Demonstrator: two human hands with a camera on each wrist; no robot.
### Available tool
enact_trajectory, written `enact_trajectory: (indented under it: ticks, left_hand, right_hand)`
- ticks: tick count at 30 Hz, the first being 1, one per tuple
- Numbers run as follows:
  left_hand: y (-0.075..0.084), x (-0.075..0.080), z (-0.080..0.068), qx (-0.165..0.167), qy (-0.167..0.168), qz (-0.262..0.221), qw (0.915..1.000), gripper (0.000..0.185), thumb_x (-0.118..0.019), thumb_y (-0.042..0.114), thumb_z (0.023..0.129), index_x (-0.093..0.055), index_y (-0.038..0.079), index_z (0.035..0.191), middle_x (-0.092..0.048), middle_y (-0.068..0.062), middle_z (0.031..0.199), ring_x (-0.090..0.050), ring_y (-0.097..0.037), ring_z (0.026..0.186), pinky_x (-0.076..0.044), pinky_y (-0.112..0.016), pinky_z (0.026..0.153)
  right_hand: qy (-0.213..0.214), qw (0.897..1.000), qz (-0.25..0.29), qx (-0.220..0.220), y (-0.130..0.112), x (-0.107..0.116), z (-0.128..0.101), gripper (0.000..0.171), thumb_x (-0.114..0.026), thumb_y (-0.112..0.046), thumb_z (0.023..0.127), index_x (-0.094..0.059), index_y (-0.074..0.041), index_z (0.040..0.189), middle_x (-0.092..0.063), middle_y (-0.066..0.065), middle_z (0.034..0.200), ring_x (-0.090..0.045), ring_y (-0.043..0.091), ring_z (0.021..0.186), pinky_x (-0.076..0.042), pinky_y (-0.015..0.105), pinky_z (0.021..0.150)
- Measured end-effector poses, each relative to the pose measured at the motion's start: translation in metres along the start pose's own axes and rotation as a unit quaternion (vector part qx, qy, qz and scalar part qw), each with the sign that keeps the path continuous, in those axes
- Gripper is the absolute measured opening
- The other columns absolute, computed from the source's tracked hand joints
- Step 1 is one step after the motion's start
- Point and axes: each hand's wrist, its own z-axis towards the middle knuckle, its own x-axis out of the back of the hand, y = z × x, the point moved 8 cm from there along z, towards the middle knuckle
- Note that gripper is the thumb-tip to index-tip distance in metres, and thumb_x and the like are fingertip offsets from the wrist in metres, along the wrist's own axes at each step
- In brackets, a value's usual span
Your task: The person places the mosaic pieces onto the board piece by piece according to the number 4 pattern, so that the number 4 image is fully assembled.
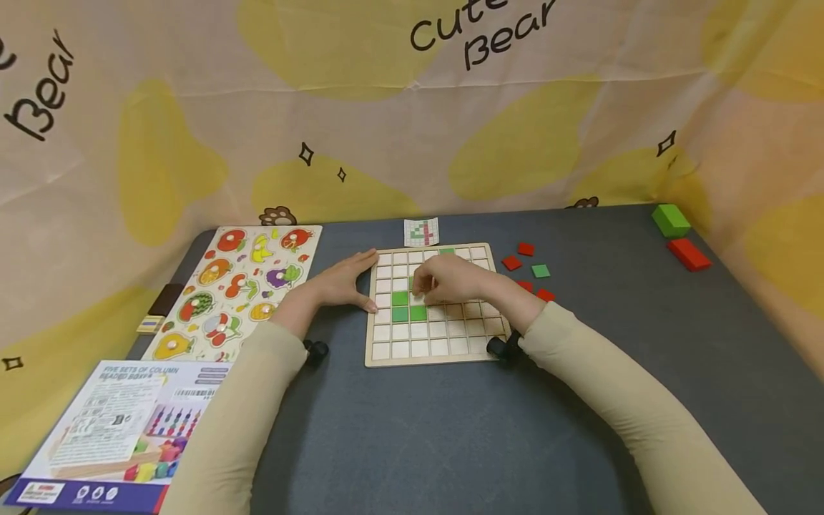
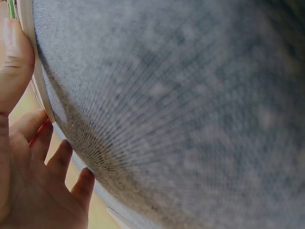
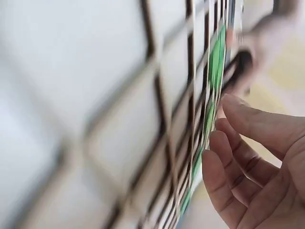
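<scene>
Board: a square wooden grid board (image 1: 438,336) lies flat at the centre of the frame on a dark grey felt-like table (image 1: 579,400).
Left hand: the left hand (image 1: 344,280) lies flat with straight fingers against the board's left edge, holding nothing.
Right hand: the right hand (image 1: 450,279) rests over the board's upper middle, fingers bent down onto the cells; whether it pinches a tile, I cannot tell.
Green tiles: flat square green tiles (image 1: 408,306) sit in cells just left of and below the right fingertips.
Loose tiles: red and green squares (image 1: 528,268) lie right of the board.
Writing: the backdrop (image 1: 476,36) reads "Cute Bear"; the box (image 1: 122,429) at lower left reads "FIVE SETS OF COLUMN".
</scene>
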Motion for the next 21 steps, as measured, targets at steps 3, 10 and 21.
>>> enact_trajectory:
  ticks: [3, 10, 21]
  left_hand:
    - [0.001, 0.0, -0.001, 0.0, 0.0, 0.0, 1.0, 0.111, -0.083, 0.038, 0.078, -0.014, 0.007, 0.159, -0.007, -0.011, 0.169, -0.005, -0.039, 0.156, -0.013, -0.056, 0.126]
    - [0.0, 0.0, -0.001, 0.0, 0.001, -0.001, 1.0, 0.111, -0.083, 0.039, 0.078, -0.014, 0.007, 0.159, -0.007, -0.011, 0.169, -0.006, -0.04, 0.156, -0.013, -0.057, 0.126]
    - [-0.001, -0.001, -0.001, 0.005, 0.005, -0.004, 1.0, 0.112, -0.083, 0.041, 0.077, -0.015, 0.008, 0.159, -0.008, -0.011, 0.169, -0.006, -0.04, 0.156, -0.013, -0.058, 0.125]
  right_hand:
    - [0.025, 0.999, 0.01, -0.023, 0.022, 0.02, -0.013, 0.017, -0.07, -0.008, 0.088, -0.074, -0.011, 0.105, -0.071, 0.006, 0.096, -0.066, 0.02, 0.089, -0.054, 0.034, 0.081]
    - [0.088, 0.99, 0.025, -0.108, 0.094, 0.071, -0.06, 0.016, -0.069, -0.009, 0.09, -0.074, -0.008, 0.105, -0.072, 0.011, 0.097, -0.066, 0.022, 0.088, -0.053, 0.034, 0.074]
    - [0.021, 0.976, 0.096, -0.193, 0.166, 0.079, -0.115, 0.031, -0.077, -0.01, 0.084, -0.069, -0.001, 0.112, -0.069, 0.013, 0.1, -0.06, 0.015, 0.087, -0.049, 0.025, 0.075]
